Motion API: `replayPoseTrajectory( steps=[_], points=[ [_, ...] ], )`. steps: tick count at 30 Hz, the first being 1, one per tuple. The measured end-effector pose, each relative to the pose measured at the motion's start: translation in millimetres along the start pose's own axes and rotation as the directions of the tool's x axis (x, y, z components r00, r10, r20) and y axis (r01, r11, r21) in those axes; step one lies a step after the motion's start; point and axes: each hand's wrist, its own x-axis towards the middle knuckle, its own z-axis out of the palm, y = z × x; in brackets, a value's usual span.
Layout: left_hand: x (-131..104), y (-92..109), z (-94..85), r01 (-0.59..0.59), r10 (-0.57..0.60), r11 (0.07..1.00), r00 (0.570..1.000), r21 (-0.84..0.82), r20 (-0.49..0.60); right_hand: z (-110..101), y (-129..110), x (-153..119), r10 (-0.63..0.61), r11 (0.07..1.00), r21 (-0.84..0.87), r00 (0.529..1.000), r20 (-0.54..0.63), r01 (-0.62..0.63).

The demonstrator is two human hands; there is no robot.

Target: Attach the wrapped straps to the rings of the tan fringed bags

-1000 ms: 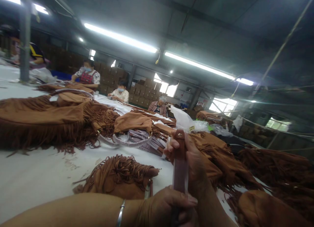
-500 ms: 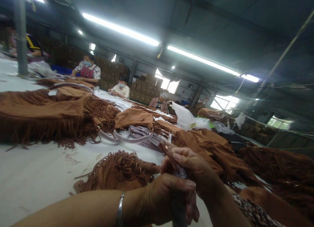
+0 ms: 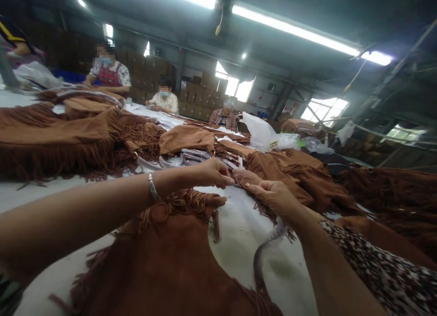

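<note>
A brown fringed bag (image 3: 167, 261) lies in front of me, under my left forearm, with a leather zip pull (image 3: 215, 225) hanging at its upper edge. From beneath my right hand (image 3: 273, 195) runs a bag strap (image 3: 260, 261), partly wrapped in clear plastic, curving down to the bag's lower right. That hand is closed, pinching the strap's end, where a small gold stud shows. My left hand (image 3: 215, 172) is closed in a pinch just left of the right fingertips, almost touching them. What sits between its fingers is too small to make out.
A fringed bag (image 3: 58, 138) lies at left and another bag (image 3: 187, 140) in the middle, with more brown bags (image 3: 287, 170) at right. White plastic (image 3: 257, 131) stands behind them. Several people sit across the white table (image 3: 239, 220), before stacked cartons (image 3: 196, 97).
Both hands have moved up and forward, and the left has left the wrapped strap it gripped. The strap now hangs below my right hand. More of the near bag shows.
</note>
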Motion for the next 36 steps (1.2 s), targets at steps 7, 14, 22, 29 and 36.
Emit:
replayPoseTrajectory(
  steps=[7,14,22,29,36],
  points=[
    [46.1,-55.1,-15.5,0.090,-0.112,0.982,0.985,0.163,0.130,33.7,78.0,17.7,0.002,0.966,0.254,0.976,-0.216,0.055],
    [84.6,-94.0,15.1,0.149,-0.224,0.966,0.893,0.213,0.389,33.8,109.6,28.6,0.078,0.906,0.423,0.984,-0.163,-0.002],
    [73.8,-95.9,28.9,0.097,-0.149,0.987,0.863,0.131,0.482,26.7,106.6,27.9,0.114,0.902,0.430,0.980,-0.163,-0.034],
    [15.2,-74.9,37.5,-0.038,-0.033,0.933,0.981,0.358,0.191,8.1,92.1,13.7,-0.061,0.998,-0.015,0.947,-0.316,0.059],
    [-1.4,-75.8,40.0,-0.150,0.164,0.908,0.987,0.392,-0.001,14.2,82.3,2.0,-0.002,1.000,0.018,0.992,-0.127,0.004]
  ],
)
